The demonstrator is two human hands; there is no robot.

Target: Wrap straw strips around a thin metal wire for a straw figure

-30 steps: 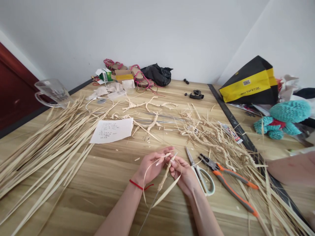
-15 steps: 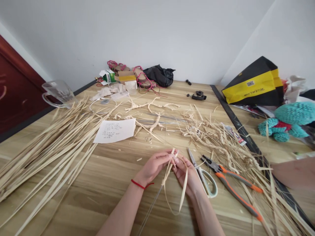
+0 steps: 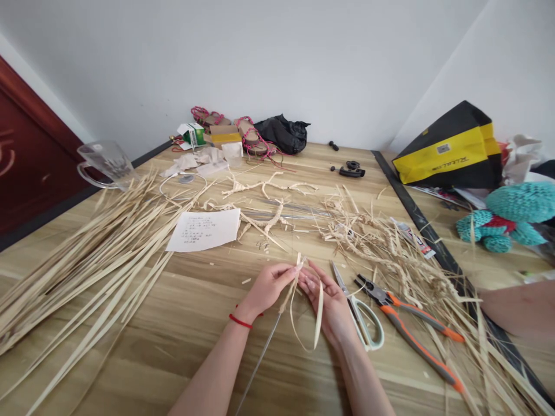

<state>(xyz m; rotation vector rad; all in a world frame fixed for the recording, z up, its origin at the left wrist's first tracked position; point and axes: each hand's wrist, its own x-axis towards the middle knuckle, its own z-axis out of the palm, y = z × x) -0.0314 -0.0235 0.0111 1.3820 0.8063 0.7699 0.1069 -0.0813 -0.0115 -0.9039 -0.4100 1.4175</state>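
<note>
Straw strip pinched against top of wire stem, near front edge of bench; left hand and right hand each with grip closed on it. Seemingly wrapped at tip only: lower wire bare, long loop hanging slack.

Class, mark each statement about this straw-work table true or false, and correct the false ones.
1. The left hand and right hand both grip a straw strip. True.
2. The red cord is on the right wrist. False: it circles the left wrist.
3. The scissors lie beside orange-handled pliers, right of the right hand. True.
4. The sheet of paper lies under the pliers. False: it lies apart, beyond the left hand.
</note>
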